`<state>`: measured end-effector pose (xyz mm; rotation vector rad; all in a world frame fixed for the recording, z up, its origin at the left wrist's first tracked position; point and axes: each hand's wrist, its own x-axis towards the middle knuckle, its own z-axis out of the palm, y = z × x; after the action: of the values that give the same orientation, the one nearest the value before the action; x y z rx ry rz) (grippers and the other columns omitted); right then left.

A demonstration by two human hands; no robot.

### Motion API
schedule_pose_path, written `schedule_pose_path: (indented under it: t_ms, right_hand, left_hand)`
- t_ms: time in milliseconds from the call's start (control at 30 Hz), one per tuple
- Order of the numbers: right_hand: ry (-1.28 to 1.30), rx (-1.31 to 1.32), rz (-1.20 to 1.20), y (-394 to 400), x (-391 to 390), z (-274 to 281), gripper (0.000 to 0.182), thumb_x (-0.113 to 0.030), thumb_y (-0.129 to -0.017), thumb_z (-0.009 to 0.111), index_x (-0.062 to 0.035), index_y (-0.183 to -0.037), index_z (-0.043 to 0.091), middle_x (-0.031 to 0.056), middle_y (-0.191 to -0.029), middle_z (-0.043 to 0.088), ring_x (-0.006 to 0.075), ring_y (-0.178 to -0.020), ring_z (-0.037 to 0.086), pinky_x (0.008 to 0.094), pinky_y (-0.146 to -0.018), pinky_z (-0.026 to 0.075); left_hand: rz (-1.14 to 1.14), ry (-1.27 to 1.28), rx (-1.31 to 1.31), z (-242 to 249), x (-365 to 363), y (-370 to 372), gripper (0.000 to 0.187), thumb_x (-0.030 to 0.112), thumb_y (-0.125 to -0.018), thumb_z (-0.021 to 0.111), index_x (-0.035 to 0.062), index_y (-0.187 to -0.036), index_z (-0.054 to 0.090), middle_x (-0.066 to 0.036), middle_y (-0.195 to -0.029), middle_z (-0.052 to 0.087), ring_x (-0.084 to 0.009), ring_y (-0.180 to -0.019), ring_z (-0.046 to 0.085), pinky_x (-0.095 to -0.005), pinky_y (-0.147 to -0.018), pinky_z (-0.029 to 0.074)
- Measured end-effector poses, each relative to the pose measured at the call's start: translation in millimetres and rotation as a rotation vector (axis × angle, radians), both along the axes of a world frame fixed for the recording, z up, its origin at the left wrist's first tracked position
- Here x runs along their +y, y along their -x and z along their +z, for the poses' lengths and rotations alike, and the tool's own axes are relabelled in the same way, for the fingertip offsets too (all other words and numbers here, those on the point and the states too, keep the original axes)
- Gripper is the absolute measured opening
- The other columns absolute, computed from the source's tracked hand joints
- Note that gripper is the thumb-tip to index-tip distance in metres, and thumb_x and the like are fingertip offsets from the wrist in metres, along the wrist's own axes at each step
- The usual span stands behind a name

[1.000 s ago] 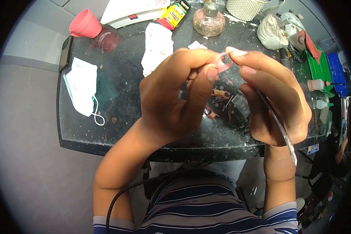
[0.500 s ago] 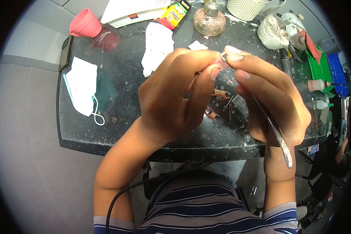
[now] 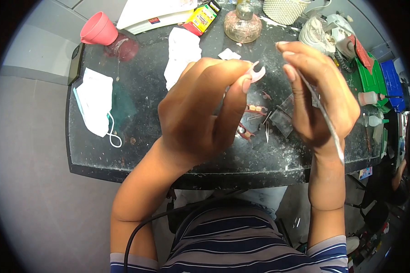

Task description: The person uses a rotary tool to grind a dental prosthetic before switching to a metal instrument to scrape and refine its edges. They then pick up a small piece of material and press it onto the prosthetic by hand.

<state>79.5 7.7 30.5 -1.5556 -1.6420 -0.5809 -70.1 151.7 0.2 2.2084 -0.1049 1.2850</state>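
Between thumb and index finger, my left hand [image 3: 189, 109] pinches a small pink curved piece [image 3: 258, 75], which looks like a denture part with a C-shaped end. My right hand [image 3: 328, 93] is to the right of it, apart from the piece. Its fingers are closed around a slim metal spatula [image 3: 328, 120], whose whitish flat end points down toward my wrist. On the black table below lie two pink partial dentures: one with pale teeth [image 3: 257, 109], another [image 3: 246, 133] nearer me. Thin metal pins [image 3: 267, 132] and a greyish flat piece [image 3: 282, 123] lie beside them.
A white cloth [image 3: 182, 50] and a face mask [image 3: 95, 100] lie left of my hands. A pink cup [image 3: 99, 28], a yellow-red box [image 3: 202, 19], a glass burner [image 3: 243, 27] and a woven basket [image 3: 284, 10] stand along the back. Green [image 3: 372, 79] and blue [image 3: 391, 84] bins are at the right.
My right hand has moved right and away from the pink piece, with the spatula still in it. The curved end of the piece now shows clearly; my left hand has shifted slightly left.
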Motion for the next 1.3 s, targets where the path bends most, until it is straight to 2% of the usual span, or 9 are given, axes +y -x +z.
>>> schedule_pose_path:
  t_ms: [133,233,367,433,533,667,800,933,1300]
  right_hand:
    - [-0.036,0.187,-0.054,5,-1,-3,0.013,0.008,-0.095,0.058,0.0094,-0.108,0.061,0.0221,-0.105,0.071,0.0256,-0.096,0.073,0.0326,-0.084,0.058]
    - [0.08,0.488,-0.094,15,-7,8,0.014,0.007,-0.097,0.055,0.0108,-0.109,0.059,0.0236,-0.105,0.069,0.0273,-0.095,0.073,0.0341,-0.086,0.06]
    - [-0.021,0.378,0.022,5,-3,3,0.014,0.005,-0.098,0.054,0.0111,-0.11,0.06,0.0268,-0.109,0.068,0.0308,-0.098,0.071,0.0367,-0.086,0.06]
    - [-0.07,0.277,0.052,7,2,7,0.015,0.004,-0.098,0.054,0.0107,-0.11,0.06,0.0293,-0.114,0.066,0.033,-0.101,0.07,0.038,-0.087,0.06]
    - [-0.01,0.142,0.036,-2,-6,7,0.016,0.002,-0.098,0.056,0.009,-0.112,0.06,0.0309,-0.12,0.062,0.0353,-0.105,0.068,0.0405,-0.088,0.059]
    - [0.022,0.453,0.201,7,-9,0,0.019,-0.007,-0.1,0.056,0.0078,-0.112,0.059,0.0284,-0.116,0.063,0.036,-0.103,0.068,0.0429,-0.087,0.06]
    - [-0.01,0.915,0.406,15,-8,-1,0.024,-0.015,-0.103,0.054,0.0071,-0.112,0.056,0.0264,-0.112,0.063,0.0366,-0.104,0.067,0.0452,-0.087,0.06]
    - [0.038,1.178,0.504,13,-9,-1,0.024,-0.017,-0.104,0.051,0.0052,-0.112,0.054,0.0249,-0.11,0.062,0.0358,-0.109,0.065,0.0488,-0.094,0.056]
    - [0.064,1.125,0.578,14,-3,-7,0.023,-0.018,-0.103,0.055,0.0023,-0.112,0.055,0.0241,-0.113,0.063,0.0345,-0.111,0.064,0.0471,-0.096,0.054]
  left_hand:
    - [-0.025,0.158,0.005,-1,-2,0,0.012,-0.006,-0.094,0.061,-0.0104,-0.105,0.064,-0.016,-0.095,0.071,-0.0151,-0.076,0.067,-0.026,-0.071,0.053]
    - [-0.028,0.102,0.017,-2,0,1,0.013,-0.006,-0.095,0.06,-0.01,-0.107,0.063,-0.015,-0.096,0.07,-0.0144,-0.077,0.067,-0.0256,-0.072,0.053]
    - [-0.069,0.183,0.039,0,-1,2,0.014,-0.003,-0.097,0.058,-0.0087,-0.11,0.062,-0.014,-0.095,0.071,-0.0117,-0.074,0.064,-0.0238,-0.069,0.052]
    - [-0.106,0.407,0.178,10,-5,7,0.015,0.001,-0.1,0.056,-0.0079,-0.11,0.061,-0.014,-0.093,0.071,-0.0094,-0.069,0.06,-0.0219,-0.065,0.049]
    - [-0.161,0.431,0.123,4,-4,2,0.015,0.003,-0.102,0.053,-0.0074,-0.11,0.06,-0.014,-0.092,0.071,-0.0087,-0.066,0.057,-0.0215,-0.063,0.048]
    - [-0.223,0.457,0.102,3,-4,2,0.016,0.005,-0.103,0.051,-0.0065,-0.11,0.06,-0.015,-0.091,0.071,-0.0093,-0.066,0.056,-0.0221,-0.063,0.048]
    - [-0.237,0.463,0.112,4,-4,3,0.016,0.006,-0.103,0.05,-0.0054,-0.109,0.059,-0.015,-0.09,0.07,-0.0103,-0.066,0.057,-0.0228,-0.064,0.048]
    - [-0.306,0.533,0.117,6,-5,4,0.016,0.007,-0.104,0.049,-0.0046,-0.109,0.058,-0.014,-0.088,0.068,-0.0105,-0.065,0.058,-0.023,-0.063,0.049]
    - [-0.394,0.616,0.148,8,-5,6,0.017,0.01,-0.105,0.049,-0.0037,-0.11,0.057,-0.013,-0.085,0.067,-0.0101,-0.063,0.057,-0.0228,-0.06,0.047]
